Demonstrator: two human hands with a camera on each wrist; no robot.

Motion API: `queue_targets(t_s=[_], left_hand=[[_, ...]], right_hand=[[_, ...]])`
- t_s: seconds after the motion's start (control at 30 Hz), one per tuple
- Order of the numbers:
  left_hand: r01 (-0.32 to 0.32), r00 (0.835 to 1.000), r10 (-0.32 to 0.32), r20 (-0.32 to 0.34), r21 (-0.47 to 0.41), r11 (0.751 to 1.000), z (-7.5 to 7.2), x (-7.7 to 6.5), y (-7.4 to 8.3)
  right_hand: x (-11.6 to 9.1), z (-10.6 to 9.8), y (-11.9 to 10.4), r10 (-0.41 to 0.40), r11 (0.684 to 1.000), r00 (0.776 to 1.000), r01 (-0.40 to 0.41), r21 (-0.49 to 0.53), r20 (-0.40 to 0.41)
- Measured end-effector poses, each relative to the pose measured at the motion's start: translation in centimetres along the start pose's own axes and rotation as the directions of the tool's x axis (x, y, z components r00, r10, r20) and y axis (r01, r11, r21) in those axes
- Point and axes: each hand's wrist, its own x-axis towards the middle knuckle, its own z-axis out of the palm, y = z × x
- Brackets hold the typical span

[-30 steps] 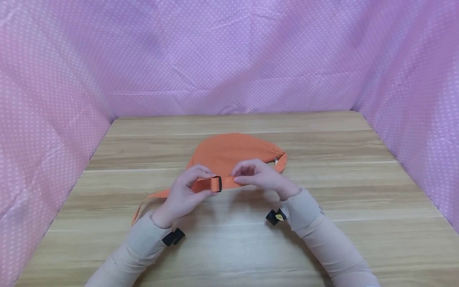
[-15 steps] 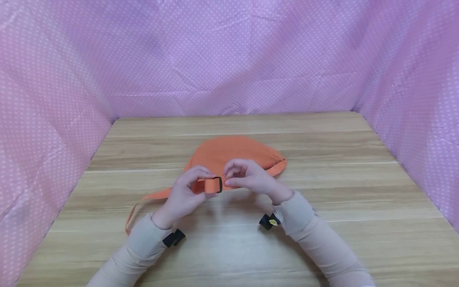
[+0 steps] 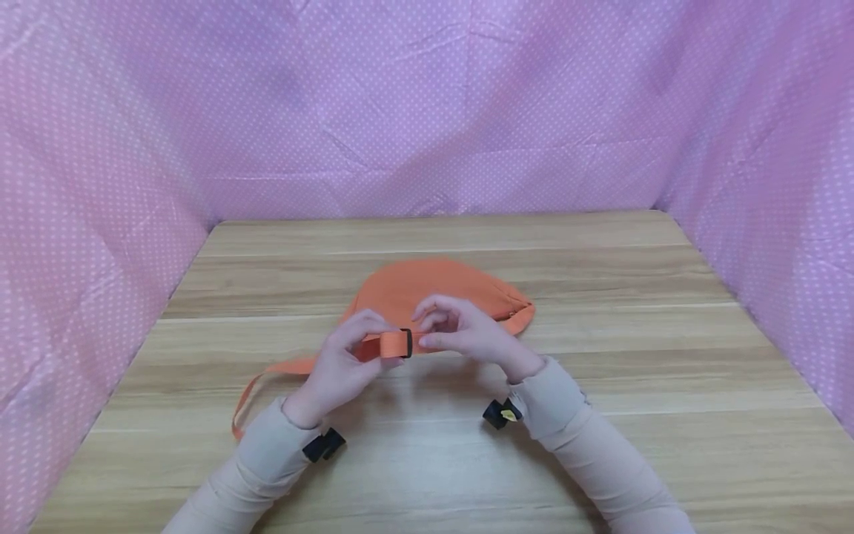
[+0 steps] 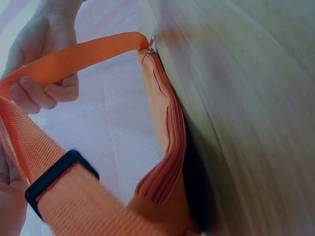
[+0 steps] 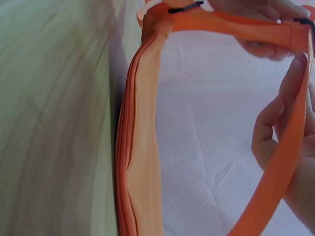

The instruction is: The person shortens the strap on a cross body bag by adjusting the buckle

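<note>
An orange bag lies on the table with its webbing strap raised in front of it. My left hand holds the strap at a black slider buckle, where a short strap loop stands out. Just right of the buckle, my right hand pinches the strap between thumb and fingers. The left wrist view shows the buckle close up, and the right hand's curled fingers on the strap. Along the bag's edge runs a zipper, with a metal pull at one end.
The wooden table extends around the bag on all sides. A slack strap section curves down beside the left forearm. Pink dotted cloth hangs behind and at both sides. Black devices sit at the wrists.
My right hand has shifted left toward the buckle, and the strap loop there has grown longer. The bag has slid slightly nearer. My left hand has hardly moved.
</note>
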Motion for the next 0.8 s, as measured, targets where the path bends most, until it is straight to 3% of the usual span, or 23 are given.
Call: queue_targets(t_s=[0.17, 0.4, 0.8], left_hand=[[-0.023, 1.000, 0.022, -0.021, -0.041, 0.999, 0.0, -0.1, 0.0], [-0.014, 1.000, 0.013, -0.021, -0.031, 0.999, -0.2, -0.1, 0.2], [-0.018, 1.000, 0.018, -0.011, -0.016, 1.000, -0.2, -0.1, -0.2]], right_hand=[[-0.4, -0.8, 0.2, 0.068, 0.995, 0.997, -0.070, -0.072, -0.031], [-0.8, -2.2, 1.1, 0.133, 0.977, 0.991, -0.131, -0.169, 0.004], [-0.8, -2.6, 1.5, 0.151, 0.976, 0.988, -0.145, -0.163, 0.027]])
